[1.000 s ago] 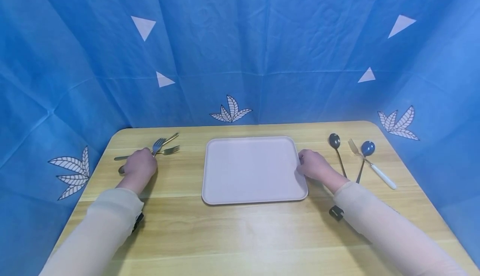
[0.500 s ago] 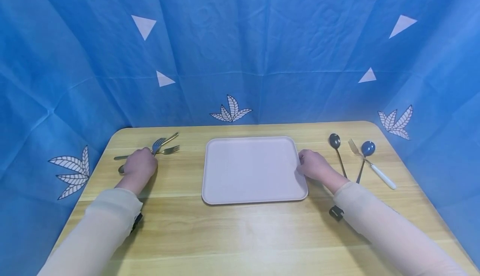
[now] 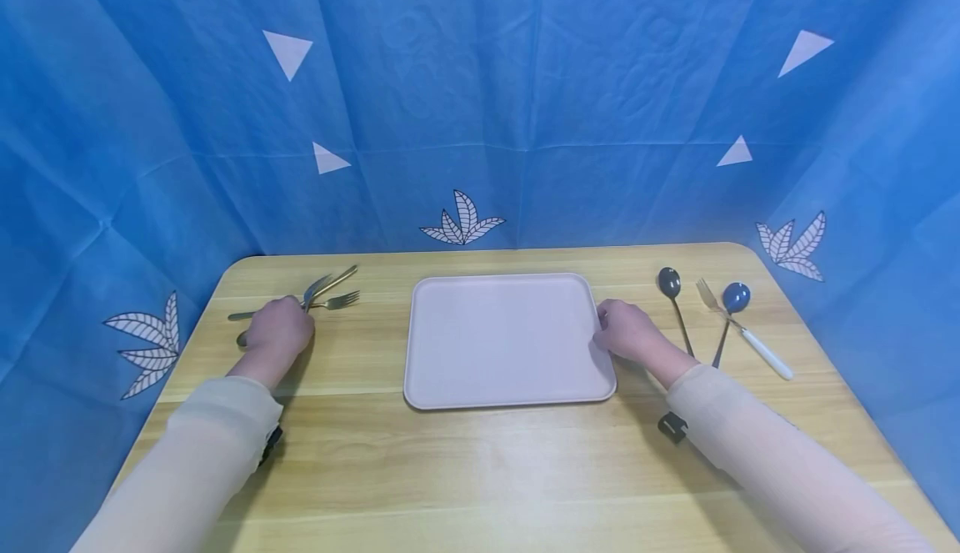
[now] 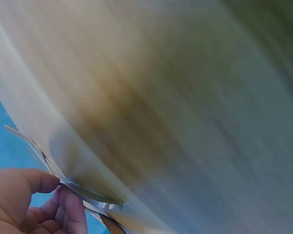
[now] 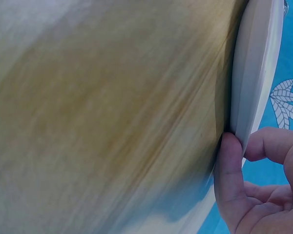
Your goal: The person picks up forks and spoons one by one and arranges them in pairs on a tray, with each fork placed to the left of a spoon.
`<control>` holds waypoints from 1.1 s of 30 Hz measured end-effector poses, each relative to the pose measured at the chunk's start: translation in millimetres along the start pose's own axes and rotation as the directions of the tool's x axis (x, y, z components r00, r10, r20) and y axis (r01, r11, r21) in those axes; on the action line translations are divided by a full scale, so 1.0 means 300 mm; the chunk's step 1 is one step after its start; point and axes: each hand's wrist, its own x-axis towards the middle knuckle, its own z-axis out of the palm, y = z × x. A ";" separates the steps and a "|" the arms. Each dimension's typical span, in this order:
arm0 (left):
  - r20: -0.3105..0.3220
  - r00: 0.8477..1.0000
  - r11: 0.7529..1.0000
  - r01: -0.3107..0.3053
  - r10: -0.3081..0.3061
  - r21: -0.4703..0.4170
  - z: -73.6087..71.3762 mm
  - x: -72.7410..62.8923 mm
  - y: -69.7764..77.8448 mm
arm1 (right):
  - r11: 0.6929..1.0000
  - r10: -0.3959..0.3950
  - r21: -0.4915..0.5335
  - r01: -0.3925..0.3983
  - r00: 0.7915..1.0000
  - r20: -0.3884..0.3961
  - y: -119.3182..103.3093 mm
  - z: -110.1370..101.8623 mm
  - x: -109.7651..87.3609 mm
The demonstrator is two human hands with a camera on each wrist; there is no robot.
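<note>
At the table's left side, my left hand pinches a silver fork between thumb and fingers; its head tilts up beyond the knuckles in the head view. Under and beside it lie a gold-toned fork and another piece of cutlery with a gold handle. The hand hides part of this pile. My right hand grips the right rim of a pale pinkish rectangular tray. In the right wrist view, thumb and finger pinch the tray edge from both sides.
Right of the tray lie a dark spoon, a second spoon and a white-handled fork crossing it. A blue patterned curtain stands behind the wooden table and along its sides.
The fork in my left hand has turned slightly, so its head now shows narrower. My left forearm has shifted a little left. My right hand and the tray stay in place.
</note>
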 end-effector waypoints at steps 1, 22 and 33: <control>0.001 1.000 1.000 0.002 -0.002 -0.002 -0.002 -0.001 0.000 | 1.000 -0.002 0.000 0.002 1.000 -0.001 0.000 0.000 -0.001; 0.027 1.000 1.000 0.013 -0.013 -0.027 -0.029 0.001 -0.005 | 1.000 -0.009 0.002 0.009 1.000 -0.001 0.004 -0.002 -0.006; 0.022 1.000 0.997 -0.001 0.003 -0.075 -0.021 0.005 -0.013 | 1.000 -0.003 0.007 0.003 1.000 -0.008 0.006 0.005 -0.005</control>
